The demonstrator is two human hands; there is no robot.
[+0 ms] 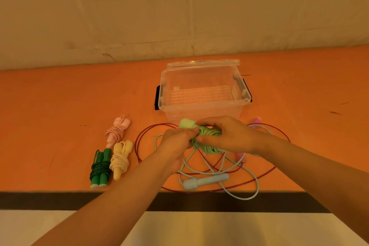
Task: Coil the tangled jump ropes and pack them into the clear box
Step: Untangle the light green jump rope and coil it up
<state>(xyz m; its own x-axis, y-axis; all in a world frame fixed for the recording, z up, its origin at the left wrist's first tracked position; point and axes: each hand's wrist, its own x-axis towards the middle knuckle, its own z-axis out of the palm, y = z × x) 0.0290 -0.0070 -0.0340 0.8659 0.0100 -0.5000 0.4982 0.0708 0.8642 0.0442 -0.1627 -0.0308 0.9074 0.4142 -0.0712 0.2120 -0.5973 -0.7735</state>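
Both my hands hold a light green jump rope [207,142] above the orange table, just in front of the clear box [201,104]. My left hand [176,142] pinches its cord, and my right hand [225,136] grips the wound bundle with a pale green handle sticking out at the top left. The box stands open with nothing inside, its lid propped behind. Under my hands lie a loose light blue rope [205,181] and a thin red rope [143,140] with pink handles, tangled together. Three coiled ropes lie to the left: pink [116,132], yellow [120,159], dark green [100,169].
The orange table [60,116] meets a pale wall at the back. Its dark front edge [60,199] runs across below the ropes. The blue rope's loop hangs slightly over that front edge.
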